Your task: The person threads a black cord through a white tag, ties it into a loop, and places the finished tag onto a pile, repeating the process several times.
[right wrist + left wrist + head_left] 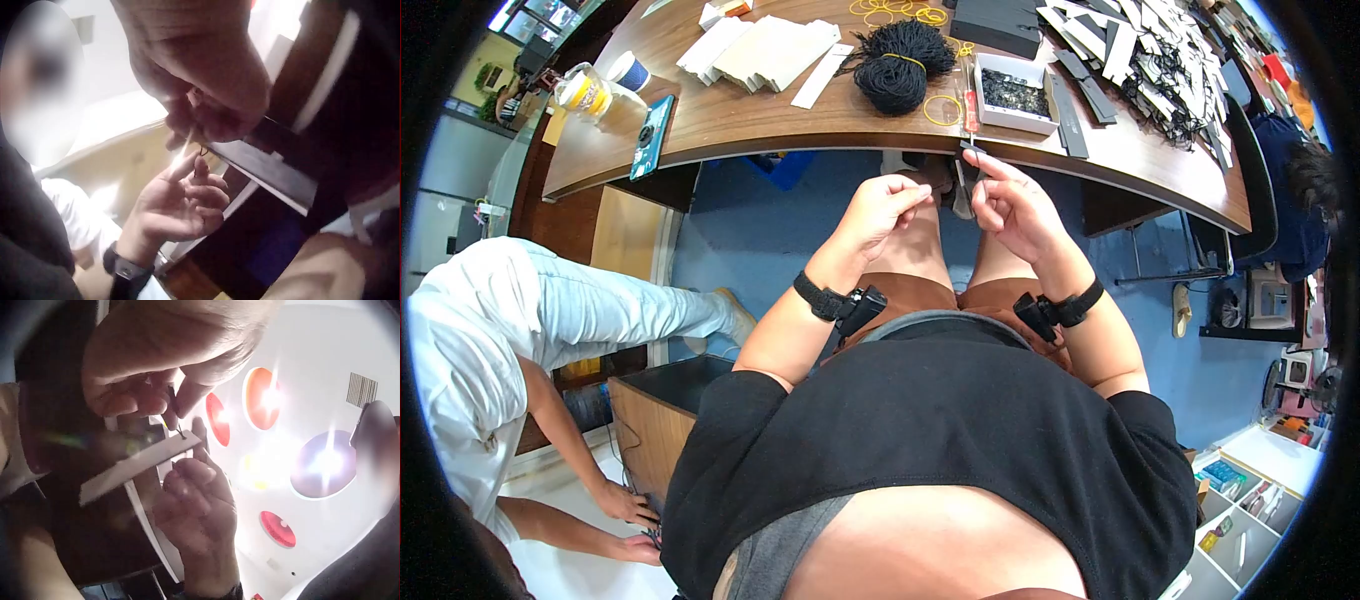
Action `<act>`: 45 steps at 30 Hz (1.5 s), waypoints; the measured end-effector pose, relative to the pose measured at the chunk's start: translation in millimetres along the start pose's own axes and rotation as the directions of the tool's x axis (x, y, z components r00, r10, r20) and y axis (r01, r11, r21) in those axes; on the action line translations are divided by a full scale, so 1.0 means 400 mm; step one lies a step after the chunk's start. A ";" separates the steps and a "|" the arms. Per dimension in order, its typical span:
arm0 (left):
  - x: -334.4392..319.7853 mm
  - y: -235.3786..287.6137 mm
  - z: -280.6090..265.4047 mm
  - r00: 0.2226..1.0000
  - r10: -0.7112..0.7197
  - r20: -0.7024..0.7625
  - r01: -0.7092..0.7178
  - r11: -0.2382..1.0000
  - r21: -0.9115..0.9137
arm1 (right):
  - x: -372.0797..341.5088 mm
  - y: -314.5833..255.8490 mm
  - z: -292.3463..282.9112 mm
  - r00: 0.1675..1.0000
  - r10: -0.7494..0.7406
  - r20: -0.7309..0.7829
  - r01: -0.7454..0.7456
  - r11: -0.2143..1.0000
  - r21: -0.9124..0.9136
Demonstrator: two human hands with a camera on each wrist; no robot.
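One dark cord [173,399] is pinched by the thumb and fingers of the left hand [169,350]; between the hands, one pale strip [134,464] is gripped near its corded end by the right hand [200,503]. The strip should be braced beside the attachment point and the cord drawn with light, even tension, so that the edge is not creased.

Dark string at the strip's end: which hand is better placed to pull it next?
Left, I'd judge: the left hand pinches the dark string, while the right hand holds the strip near the strung end.
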State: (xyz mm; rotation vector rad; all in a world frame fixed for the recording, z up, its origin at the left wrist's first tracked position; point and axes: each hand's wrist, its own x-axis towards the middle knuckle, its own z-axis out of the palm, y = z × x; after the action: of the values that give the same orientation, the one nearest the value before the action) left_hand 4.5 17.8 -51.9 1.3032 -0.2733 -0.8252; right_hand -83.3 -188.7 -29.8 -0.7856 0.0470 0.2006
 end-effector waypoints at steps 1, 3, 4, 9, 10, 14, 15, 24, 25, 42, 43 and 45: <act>-0.001 0.014 0.015 1.000 0.025 -0.001 -0.025 1.000 -0.001 | -0.009 -0.007 0.025 0.997 -0.076 0.009 0.075 0.961 -0.266; -0.002 0.031 0.049 0.999 0.043 -0.020 -0.043 0.998 -0.034 | -0.020 -0.015 0.094 0.979 -0.201 -0.025 0.103 0.601 -0.793; 0.004 0.029 0.062 0.999 0.049 -0.019 -0.050 0.997 -0.063 | -0.013 0.002 0.087 0.957 -0.286 0.039 0.156 0.398 -0.904; 0.003 0.033 0.104 0.996 -0.071 0.057 0.085 0.952 -0.294 | -0.007 0.029 0.094 0.841 -0.493 0.224 0.125 -0.226 -0.966; 0.006 0.026 0.094 0.994 -0.054 0.095 0.078 0.961 -0.266 | -0.006 0.029 0.092 0.835 -0.494 0.241 0.098 -0.298 -0.950; -0.022 0.027 0.104 0.983 0.157 0.092 -0.168 0.979 0.119 | -0.021 0.023 0.113 0.807 -0.525 0.272 0.140 -0.277 -0.951; -0.027 0.037 0.096 0.986 0.139 0.089 -0.158 0.954 0.257 | -0.026 0.017 0.110 0.825 -0.490 0.281 0.165 -0.266 -0.950; 0.007 0.025 0.080 0.826 0.324 0.462 -0.422 0.898 0.124 | -0.060 -0.089 0.146 0.975 -0.222 0.005 0.135 0.576 -0.806; 0.016 0.009 0.076 0.839 0.252 0.482 -0.347 0.931 0.117 | -0.058 -0.090 0.135 0.972 -0.232 0.048 0.172 0.549 -0.818; -0.062 0.125 0.137 0.923 0.060 0.381 -0.284 0.774 0.566 | -0.123 -0.061 0.088 0.991 -0.116 -0.060 -0.037 0.186 -0.982; -0.057 0.128 0.133 0.903 0.129 0.410 -0.380 0.686 0.621 | -0.122 -0.065 0.078 0.990 -0.141 -0.021 0.017 0.260 -0.966; -0.015 0.133 0.095 0.825 0.500 0.263 -0.555 0.631 0.542 | -0.119 -0.139 0.054 0.974 -0.224 -0.026 0.022 0.209 -0.978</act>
State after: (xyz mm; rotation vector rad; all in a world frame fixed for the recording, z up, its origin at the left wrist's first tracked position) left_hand -2.6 -4.3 9.3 1.6514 -1.0158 -0.2714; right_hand -119.7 -219.5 29.9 -2.1445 0.0018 -0.0352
